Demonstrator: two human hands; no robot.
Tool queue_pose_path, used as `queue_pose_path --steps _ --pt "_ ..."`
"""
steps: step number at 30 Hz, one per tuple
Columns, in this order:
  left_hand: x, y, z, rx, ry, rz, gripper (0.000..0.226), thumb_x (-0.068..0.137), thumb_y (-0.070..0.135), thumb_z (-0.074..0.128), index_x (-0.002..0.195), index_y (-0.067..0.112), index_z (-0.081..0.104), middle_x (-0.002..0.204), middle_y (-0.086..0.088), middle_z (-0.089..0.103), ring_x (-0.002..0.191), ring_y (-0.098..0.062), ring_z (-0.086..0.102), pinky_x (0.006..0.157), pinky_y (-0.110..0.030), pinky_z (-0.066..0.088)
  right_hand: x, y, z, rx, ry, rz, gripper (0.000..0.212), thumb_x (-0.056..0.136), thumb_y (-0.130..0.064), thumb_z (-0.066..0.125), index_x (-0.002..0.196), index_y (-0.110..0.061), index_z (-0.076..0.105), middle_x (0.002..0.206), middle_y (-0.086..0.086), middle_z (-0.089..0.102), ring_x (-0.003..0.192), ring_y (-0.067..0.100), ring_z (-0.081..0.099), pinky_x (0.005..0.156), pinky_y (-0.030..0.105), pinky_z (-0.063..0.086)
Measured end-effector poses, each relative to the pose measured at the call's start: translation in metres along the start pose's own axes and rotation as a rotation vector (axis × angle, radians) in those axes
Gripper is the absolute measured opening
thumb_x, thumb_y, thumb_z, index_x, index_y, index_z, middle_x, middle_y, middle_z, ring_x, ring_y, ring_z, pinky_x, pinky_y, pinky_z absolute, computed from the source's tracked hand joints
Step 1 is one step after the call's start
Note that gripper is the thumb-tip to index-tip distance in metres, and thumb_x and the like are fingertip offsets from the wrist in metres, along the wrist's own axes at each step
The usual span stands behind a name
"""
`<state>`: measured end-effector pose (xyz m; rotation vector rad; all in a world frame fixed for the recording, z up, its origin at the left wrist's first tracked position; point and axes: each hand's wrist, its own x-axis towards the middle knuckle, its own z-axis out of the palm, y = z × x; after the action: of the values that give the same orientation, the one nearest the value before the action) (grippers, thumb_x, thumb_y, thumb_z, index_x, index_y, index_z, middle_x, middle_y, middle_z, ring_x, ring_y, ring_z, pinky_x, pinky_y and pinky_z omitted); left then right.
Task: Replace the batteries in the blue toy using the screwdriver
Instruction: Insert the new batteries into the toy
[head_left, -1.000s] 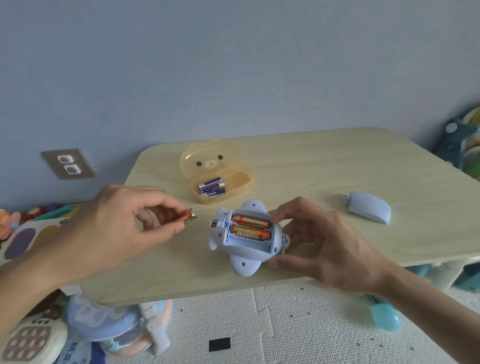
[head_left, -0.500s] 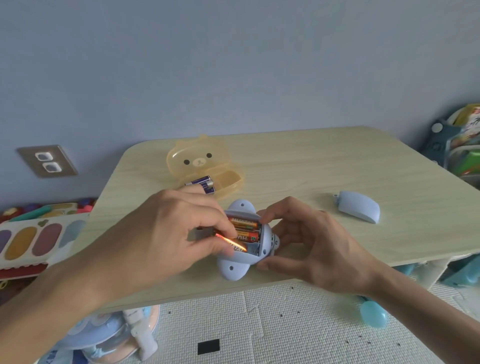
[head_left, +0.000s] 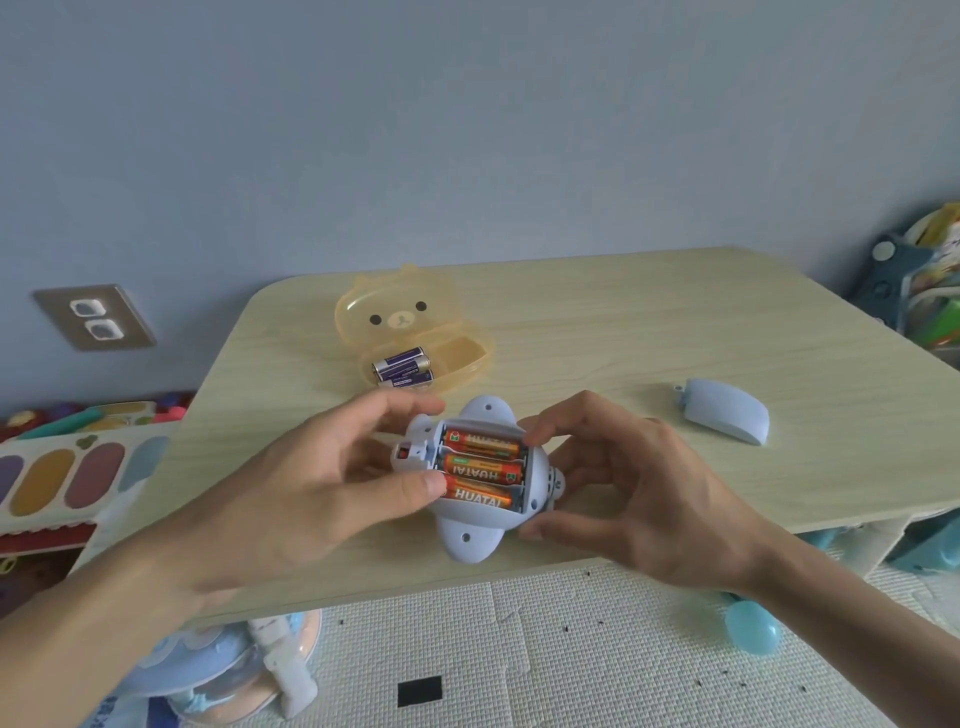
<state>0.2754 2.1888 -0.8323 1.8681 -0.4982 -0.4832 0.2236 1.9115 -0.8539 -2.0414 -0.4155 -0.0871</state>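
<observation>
The blue toy (head_left: 470, 540) lies belly up near the table's front edge, its battery compartment uncovered. Three orange batteries (head_left: 480, 470) fill the slots side by side. My left hand (head_left: 311, 483) is at the toy's left side with fingers spread; its thumb tip presses the left end of the nearest battery. My right hand (head_left: 639, 488) grips the toy's right side between thumb and fingers. The blue battery cover (head_left: 727, 423) lies on the table to the right. No screwdriver is in view.
An open orange bear-faced case (head_left: 415, 317) with purple batteries (head_left: 402, 369) stands behind the toy on the wooden table (head_left: 623, 332). Toys lie on the floor mat at left, below the table and at far right. A wall socket (head_left: 96, 322) is at left.
My left hand brought the third orange battery from the left into the compartment; it now lies seated in the nearest slot. My right hand kept hold of the toy.
</observation>
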Motion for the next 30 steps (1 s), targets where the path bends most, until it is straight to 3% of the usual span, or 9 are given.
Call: queue_pose_path --steps 4,7,9,12,16,19,23,25,30 --pt "0.004 0.001 0.003 -0.086 -0.028 -0.078 0.050 0.081 0.027 0.083 0.128 0.039 0.068 0.131 0.004 0.077 0.124 -0.017 0.071 0.114 -0.043 0.048 0.000 0.002 -0.001 0.002 0.009 -0.003 0.054 0.076 -0.016 0.096 0.118 -0.026 0.062 0.111 0.012 0.081 0.087 0.024 0.082 0.084 0.044 0.066" --pt "0.008 0.004 0.004 -0.188 -0.045 -0.131 0.049 0.074 0.016 0.086 0.119 0.032 0.073 0.126 -0.001 0.079 0.115 -0.021 0.075 0.092 -0.036 0.064 0.000 0.002 0.000 0.023 0.008 0.004 0.054 0.076 -0.015 0.096 0.116 -0.030 0.062 0.110 0.016 0.080 0.084 0.027 0.081 0.083 0.049 0.066" --pt "0.012 0.004 0.008 -0.180 -0.011 -0.136 0.047 0.070 0.011 0.085 0.112 0.030 0.075 0.119 -0.004 0.079 0.103 -0.018 0.077 0.077 -0.028 0.065 0.000 0.004 0.000 0.019 0.007 0.005 0.054 0.076 -0.014 0.096 0.115 -0.032 0.062 0.109 0.017 0.080 0.082 0.027 0.081 0.081 0.050 0.066" --pt "0.016 0.005 0.014 -0.129 0.033 -0.120 0.042 0.068 0.013 0.084 0.103 0.035 0.075 0.114 -0.005 0.079 0.093 -0.014 0.077 0.071 -0.024 0.062 -0.001 0.005 0.000 -0.004 0.013 -0.002 0.054 0.077 -0.013 0.095 0.114 -0.033 0.062 0.108 0.013 0.081 0.083 0.024 0.081 0.081 0.047 0.067" --pt "0.013 -0.001 0.010 -0.068 -0.001 -0.053 0.046 0.080 0.018 0.090 0.116 0.040 0.072 0.123 0.003 0.079 0.110 -0.014 0.076 0.086 -0.028 0.062 -0.002 0.006 -0.001 -0.002 0.031 -0.007 0.053 0.077 -0.011 0.095 0.117 -0.027 0.064 0.107 0.004 0.080 0.083 0.022 0.080 0.083 0.038 0.066" --pt "0.006 -0.009 -0.001 0.021 -0.101 -0.011 0.077 0.069 0.035 0.100 0.137 0.043 0.063 0.140 0.003 0.071 0.129 -0.024 0.068 0.107 -0.048 0.056 -0.002 0.006 -0.004 -0.001 0.011 -0.006 0.053 0.079 -0.013 0.094 0.123 -0.020 0.064 0.112 -0.003 0.079 0.086 0.025 0.079 0.085 0.040 0.065" --pt "0.004 -0.014 -0.001 0.135 0.031 0.087 0.078 0.059 0.047 0.099 0.130 0.050 0.067 0.133 0.010 0.075 0.115 -0.019 0.076 0.101 -0.043 0.059 -0.003 0.005 -0.006 -0.144 -0.041 -0.031 0.057 0.081 -0.030 0.092 0.129 -0.030 0.063 0.105 -0.006 0.079 0.090 0.020 0.078 0.084 0.041 0.064" --pt "0.005 -0.016 0.001 0.116 0.061 0.096 0.075 0.060 0.045 0.098 0.129 0.049 0.069 0.130 0.008 0.077 0.112 -0.021 0.078 0.102 -0.045 0.060 -0.004 0.002 -0.018 -0.304 -0.042 -0.055 0.059 0.081 -0.047 0.087 0.133 -0.041 0.060 0.107 -0.013 0.076 0.097 0.012 0.073 0.085 0.031 0.061" --pt "0.004 -0.026 0.004 -0.023 0.068 0.102 0.072 0.066 0.036 0.096 0.133 0.043 0.069 0.128 -0.004 0.078 0.117 -0.033 0.075 0.106 -0.054 0.057 -0.013 0.000 -0.099 -0.667 0.178 0.013 0.055 0.079 -0.064 0.071 0.131 -0.047 0.064 0.128 -0.023 0.068 0.102 0.001 0.068 0.086 0.029 0.058"
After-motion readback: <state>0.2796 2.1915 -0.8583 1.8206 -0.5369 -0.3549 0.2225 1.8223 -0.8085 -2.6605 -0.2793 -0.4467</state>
